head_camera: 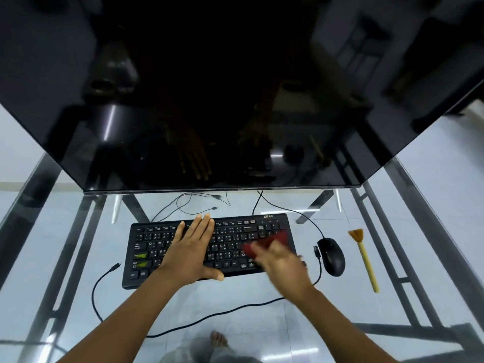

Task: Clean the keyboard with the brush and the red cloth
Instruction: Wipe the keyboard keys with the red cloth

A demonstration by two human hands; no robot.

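Observation:
A black keyboard [154, 247] lies on the glass desk in front of the monitor. My left hand [192, 251] rests flat on its middle keys with straight fingers. My right hand [281, 260] is blurred over the keyboard's right end and holds the red cloth [275, 241] against the keys there. The brush [365, 258], with a pale yellow handle and orange bristles, lies on the desk to the right of the mouse, untouched.
A black mouse [331, 255] sits just right of the keyboard, its cable looping along the desk front. A large dark monitor [235, 100] stands behind. Loose cables [193, 203] lie under it. The glass desk [419, 231] shows floor and frame beneath.

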